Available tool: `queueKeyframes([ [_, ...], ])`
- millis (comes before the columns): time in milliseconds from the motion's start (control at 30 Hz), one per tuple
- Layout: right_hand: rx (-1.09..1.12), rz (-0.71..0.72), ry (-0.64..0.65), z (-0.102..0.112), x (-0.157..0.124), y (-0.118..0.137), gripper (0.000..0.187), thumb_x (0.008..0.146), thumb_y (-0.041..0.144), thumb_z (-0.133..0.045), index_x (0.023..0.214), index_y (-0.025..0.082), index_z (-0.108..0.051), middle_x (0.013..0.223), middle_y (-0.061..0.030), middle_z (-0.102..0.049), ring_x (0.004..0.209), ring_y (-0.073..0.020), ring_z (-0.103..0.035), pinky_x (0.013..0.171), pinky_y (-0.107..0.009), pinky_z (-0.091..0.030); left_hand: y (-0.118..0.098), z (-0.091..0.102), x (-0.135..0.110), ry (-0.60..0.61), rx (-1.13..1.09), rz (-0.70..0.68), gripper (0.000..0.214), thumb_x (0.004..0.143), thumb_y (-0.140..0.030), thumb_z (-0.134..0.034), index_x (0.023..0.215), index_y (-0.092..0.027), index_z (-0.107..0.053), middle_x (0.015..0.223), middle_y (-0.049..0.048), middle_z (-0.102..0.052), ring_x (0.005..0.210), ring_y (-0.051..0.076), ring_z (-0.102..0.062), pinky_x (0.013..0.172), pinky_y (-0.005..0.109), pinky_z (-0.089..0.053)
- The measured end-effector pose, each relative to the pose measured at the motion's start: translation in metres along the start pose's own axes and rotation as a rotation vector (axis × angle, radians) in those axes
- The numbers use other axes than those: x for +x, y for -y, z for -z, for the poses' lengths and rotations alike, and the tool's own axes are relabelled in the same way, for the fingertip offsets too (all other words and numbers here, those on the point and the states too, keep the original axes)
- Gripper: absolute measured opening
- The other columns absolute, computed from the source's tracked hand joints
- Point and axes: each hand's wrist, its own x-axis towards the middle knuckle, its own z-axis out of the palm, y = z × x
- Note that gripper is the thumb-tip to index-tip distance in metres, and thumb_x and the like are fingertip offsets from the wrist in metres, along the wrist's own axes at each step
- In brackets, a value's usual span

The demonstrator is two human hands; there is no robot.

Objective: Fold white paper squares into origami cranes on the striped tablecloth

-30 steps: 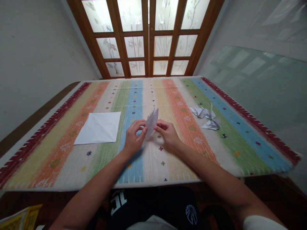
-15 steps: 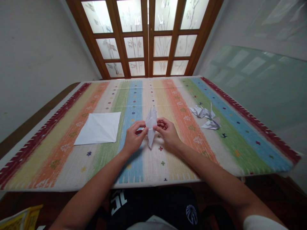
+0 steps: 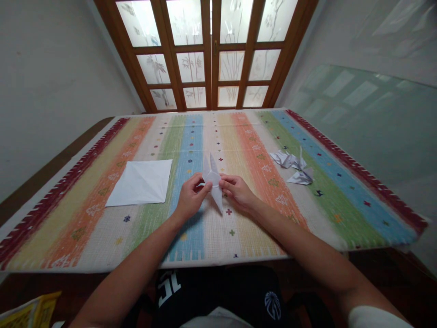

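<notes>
A white folded origami paper [image 3: 213,177] is held between my hands, just over the middle of the table. It is long and narrow, with split points at the far end and a single point toward me. My left hand [image 3: 193,193] pinches its left edge, the thumb lying on top. At the opposite edge, the thumb and fingers of my right hand [image 3: 238,190] are closed on the paper. Parts of its sides are hidden behind my fingertips.
To the left lies a stack of white square paper [image 3: 139,182]. Several folded paper cranes [image 3: 295,166] sit at the right. A striped tablecloth [image 3: 218,237] covers the table. Wooden glazed doors [image 3: 211,50] stand behind it, and a yellow-edged object [image 3: 34,310] is at the lower left.
The folded paper has turned in my hands: its near point has swung right and its far points left. Both hands have kept hold and barely shifted.
</notes>
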Motion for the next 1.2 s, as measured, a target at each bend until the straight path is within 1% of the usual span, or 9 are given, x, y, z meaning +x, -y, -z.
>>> queueKeyframes([
  [100, -0.035, 0.045, -0.028, -0.0002, -0.0001, 0.0005, 0.039, 0.069, 0.059, -0.096, 0.076, 0.023, -0.083, 0.097, -0.0065, -0.075, 0.081, -0.0165, -0.064, 0.075, -0.030, -0.051, 0.0005, -0.0004, 0.0010, -0.009, -0.051, 0.013, 0.034, 0.091, -0.051, -0.078, 0.096, -0.018, -0.076, 0.100, 0.0083, -0.074, 0.090, 0.020, -0.070, 0.079, 0.031, -0.059],
  [233, -0.082, 0.080, -0.063, 0.0011, 0.0002, 0.0000, 0.041, 0.065, 0.060, -0.098, 0.077, 0.024, -0.083, 0.096, -0.0051, -0.075, 0.088, -0.0188, -0.065, 0.082, -0.032, -0.052, -0.0009, -0.0006, 0.0024, -0.010, -0.117, 0.057, 0.036, 0.085, -0.052, -0.084, 0.092, -0.018, -0.074, 0.090, 0.0047, -0.074, 0.080, 0.018, -0.069, 0.075, 0.029, -0.058],
  [400, -0.099, 0.100, -0.130, 0.0023, 0.0008, -0.0011, 0.042, 0.061, 0.058, -0.100, 0.077, 0.024, -0.081, 0.091, -0.0026, -0.073, 0.083, -0.0177, -0.064, 0.078, -0.031, -0.053, -0.0017, -0.0019, 0.0024, -0.029, -0.173, 0.106, 0.037, 0.081, -0.050, -0.087, 0.088, -0.019, -0.068, 0.084, 0.0012, -0.072, 0.075, 0.017, -0.071, 0.070, 0.028, -0.061],
  [600, -0.294, 0.216, -0.201, 0.0008, -0.0004, 0.0028, 0.039, 0.068, 0.059, -0.095, 0.075, 0.025, -0.078, 0.098, -0.0054, -0.074, 0.096, -0.0221, -0.068, 0.090, -0.037, -0.055, 0.0007, -0.0020, 0.0020, -0.089, -0.122, 0.101, 0.034, 0.081, -0.047, -0.086, 0.092, -0.020, -0.068, 0.086, 0.0017, -0.073, 0.076, 0.018, -0.072, 0.067, 0.028, -0.062],
  [667, -0.332, 0.229, -0.203, -0.0005, -0.0012, 0.0036, 0.038, 0.070, 0.059, -0.093, 0.076, 0.025, -0.078, 0.101, -0.0066, -0.074, 0.098, -0.0229, -0.069, 0.089, -0.037, -0.055, 0.0014, -0.0016, 0.0018, -0.103, -0.089, 0.086, 0.032, 0.083, -0.046, -0.084, 0.092, -0.019, -0.068, 0.085, 0.0020, -0.072, 0.077, 0.018, -0.072, 0.067, 0.028, -0.062],
  [833, -0.367, 0.173, -0.151, -0.0027, -0.0029, 0.0023, 0.035, 0.076, 0.055, -0.090, 0.078, 0.023, -0.076, 0.085, -0.0036, -0.072, 0.080, -0.0194, -0.067, 0.078, -0.034, -0.056, 0.0023, -0.0017, 0.0013, -0.120, -0.028, 0.083, 0.027, 0.087, -0.043, -0.079, 0.088, -0.019, -0.066, 0.082, 0.0015, -0.070, 0.075, 0.017, -0.069, 0.066, 0.028, -0.060],
  [933, -0.358, 0.110, -0.127, -0.0021, -0.0035, 0.0017, 0.034, 0.078, 0.054, -0.088, 0.079, 0.022, -0.075, 0.080, -0.0025, -0.071, 0.074, -0.0183, -0.066, 0.070, -0.032, -0.056, 0.0032, -0.0023, 0.0020, -0.157, -0.028, 0.067, 0.027, 0.085, -0.039, -0.080, 0.092, -0.021, -0.062, 0.085, 0.0005, -0.067, 0.078, 0.016, -0.069, 0.066, 0.026, -0.059],
  [1100, -0.324, 0.058, -0.129, -0.0021, -0.0041, 0.0026, 0.032, 0.071, 0.045, -0.094, 0.089, 0.023, -0.078, 0.092, -0.0046, -0.077, 0.082, -0.0199, -0.072, 0.075, -0.033, -0.059, 0.0049, -0.0023, 0.0026, -0.217, -0.041, 0.045, 0.034, 0.085, -0.035, -0.081, 0.099, -0.024, -0.052, 0.093, -0.0011, -0.062, 0.082, 0.014, -0.066, 0.067, 0.021, -0.056],
  [1200, -0.286, 0.035, -0.113, -0.0032, -0.0039, 0.0021, 0.034, 0.069, 0.047, -0.094, 0.089, 0.023, -0.079, 0.092, -0.0048, -0.079, 0.083, -0.0206, -0.073, 0.075, -0.033, -0.059, 0.0053, -0.0023, 0.0013, -0.175, -0.008, 0.042, 0.027, 0.089, -0.037, -0.076, 0.097, -0.024, -0.054, 0.093, -0.0008, -0.060, 0.083, 0.014, -0.065, 0.065, 0.021, -0.055],
])
